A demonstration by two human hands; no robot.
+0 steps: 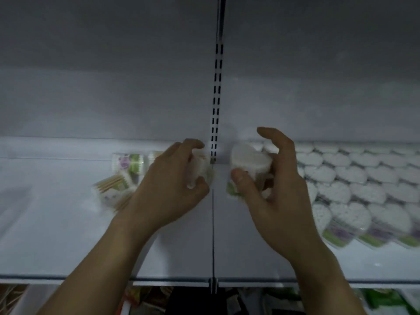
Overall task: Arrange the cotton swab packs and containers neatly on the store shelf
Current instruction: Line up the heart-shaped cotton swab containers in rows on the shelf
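I see my left hand at centre frame, fingers curled round a small white swab pack, which sits at its fingertips, just left of the shelf seam. My right hand, just right of the seam, grasps a heart-shaped container between thumb and curled fingers, with the forefinger lifted above it. The two held items are near each other but apart.

Everything sits over a white shelf with a pale back panel behind it. A slotted upright runs down the middle of that panel. Along the bottom edge of the frame, a lower shelf holds dim goods I cannot make out.

Counting from the left, there are three loose swab packs, and one of them is tipped over with its wooden sticks showing. Each hand holds one item. On the right stand several rows of heart-shaped containers, too blurred for me to count.
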